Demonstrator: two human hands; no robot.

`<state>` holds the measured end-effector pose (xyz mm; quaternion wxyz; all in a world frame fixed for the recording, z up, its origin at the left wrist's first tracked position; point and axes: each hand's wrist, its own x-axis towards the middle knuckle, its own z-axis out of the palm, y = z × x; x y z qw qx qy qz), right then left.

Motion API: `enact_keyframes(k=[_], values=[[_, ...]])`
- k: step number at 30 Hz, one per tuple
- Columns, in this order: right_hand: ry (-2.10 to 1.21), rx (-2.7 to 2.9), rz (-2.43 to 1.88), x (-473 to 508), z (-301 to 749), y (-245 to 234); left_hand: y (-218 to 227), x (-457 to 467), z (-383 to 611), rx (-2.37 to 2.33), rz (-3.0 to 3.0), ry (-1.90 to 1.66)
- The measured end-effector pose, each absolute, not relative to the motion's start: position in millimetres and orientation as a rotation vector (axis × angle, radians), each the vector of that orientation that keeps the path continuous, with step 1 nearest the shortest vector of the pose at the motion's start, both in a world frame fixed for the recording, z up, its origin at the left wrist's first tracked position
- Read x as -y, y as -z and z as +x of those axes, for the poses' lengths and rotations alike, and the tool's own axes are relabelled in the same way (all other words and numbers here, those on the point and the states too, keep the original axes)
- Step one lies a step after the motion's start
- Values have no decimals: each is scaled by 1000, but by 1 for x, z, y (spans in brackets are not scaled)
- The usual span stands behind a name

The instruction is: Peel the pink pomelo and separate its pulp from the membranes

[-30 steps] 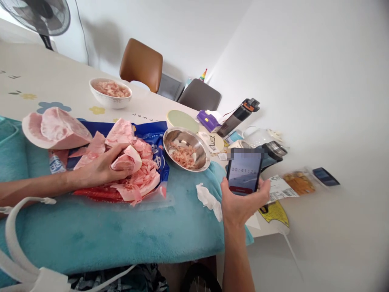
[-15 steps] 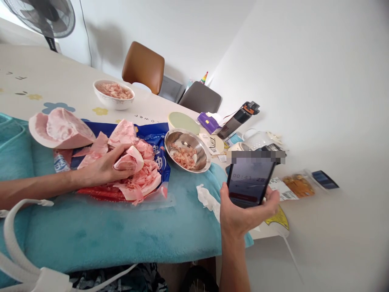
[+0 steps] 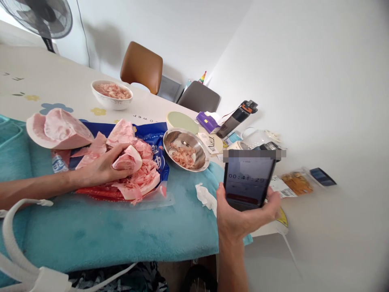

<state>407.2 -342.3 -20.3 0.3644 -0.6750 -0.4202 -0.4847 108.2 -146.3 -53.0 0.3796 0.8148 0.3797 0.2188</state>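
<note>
My left hand point(image 3: 101, 167) is closed around a piece of pink pomelo point(image 3: 129, 159) with pale rind on one side. It rests over a heap of torn pink peel and membrane point(image 3: 148, 178) on a blue and red plastic bag point(image 3: 163, 162). A large chunk of pomelo point(image 3: 60, 129) in thick rind sits left of the heap. My right hand point(image 3: 238, 217) grips a dark phone point(image 3: 247, 178) upright, its screen showing a running timer. Between the hands stands a steel bowl point(image 3: 202, 157) with loose pomelo flesh in it.
A white bowl point(image 3: 112, 102) full of pomelo flesh stands farther back. A teal cloth point(image 3: 121, 235) covers the table's near side, with a crumpled tissue point(image 3: 206, 196) on it. A green round lid point(image 3: 182, 121), purple tissue pack point(image 3: 208, 121) and dark bottle point(image 3: 235, 119) stand behind the steel bowl.
The phone in my right hand has shifted slightly left and its timer has advanced by one second. My whole view has drifted a little; the left hand keeps its hold on the pomelo.
</note>
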Motion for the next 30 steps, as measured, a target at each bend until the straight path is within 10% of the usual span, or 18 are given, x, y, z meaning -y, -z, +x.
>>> enact_keyframes(k=[30], values=[[1411,1117,-1695,359,408,15,53,149,112,-1046,2101,-607]])
